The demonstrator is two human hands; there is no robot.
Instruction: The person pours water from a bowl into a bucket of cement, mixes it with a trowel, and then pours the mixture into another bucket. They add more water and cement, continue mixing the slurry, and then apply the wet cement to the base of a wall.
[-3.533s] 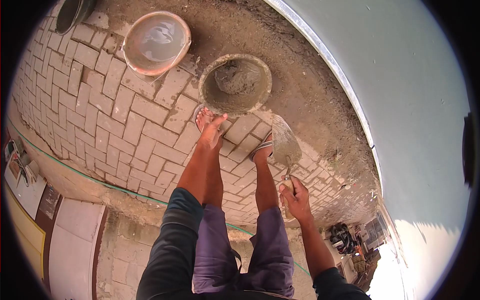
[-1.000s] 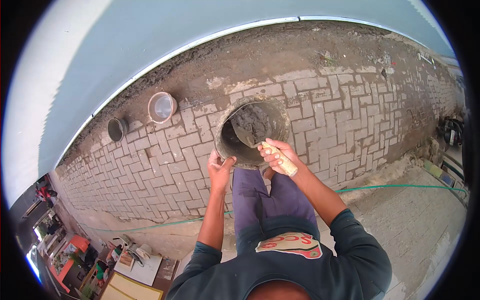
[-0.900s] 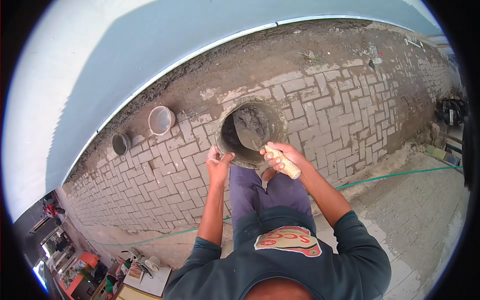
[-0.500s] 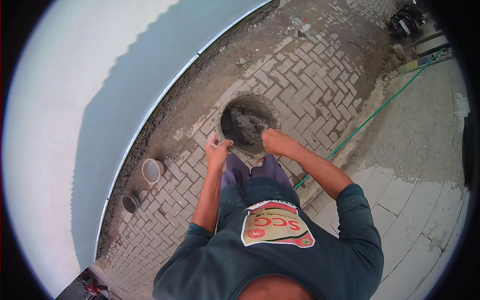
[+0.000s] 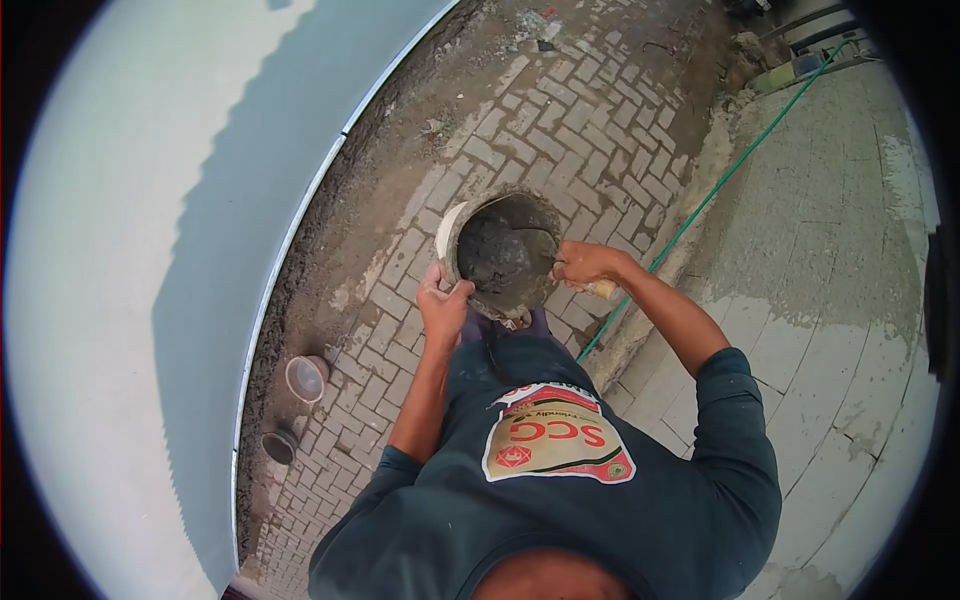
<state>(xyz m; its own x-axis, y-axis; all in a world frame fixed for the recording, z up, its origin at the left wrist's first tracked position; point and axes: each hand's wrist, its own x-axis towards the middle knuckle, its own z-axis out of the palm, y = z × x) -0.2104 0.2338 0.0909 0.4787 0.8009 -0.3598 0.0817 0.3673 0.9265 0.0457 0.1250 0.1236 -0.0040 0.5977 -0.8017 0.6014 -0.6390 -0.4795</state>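
Bucket (image 5: 449, 236) clamped along its edge by fingers of left hand (image 5: 443, 302); trowel handle (image 5: 602, 289) clasped by right hand (image 5: 584, 264). Mortar (image 5: 492, 258) could be spilled if one-sided grip is lost.

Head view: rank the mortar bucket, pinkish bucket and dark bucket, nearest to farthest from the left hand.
1. Mortar bucket: gripped at its rim by the left hand.
2. Pinkish bucket: lower left of the view.
3. Dark bucket: lower still, past the pinkish one.

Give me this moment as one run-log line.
left hand: gripping bucket at rim | right hand: gripping trowel by handle | contents: grey mix in bucket | nearby: reddish tub, dark tub
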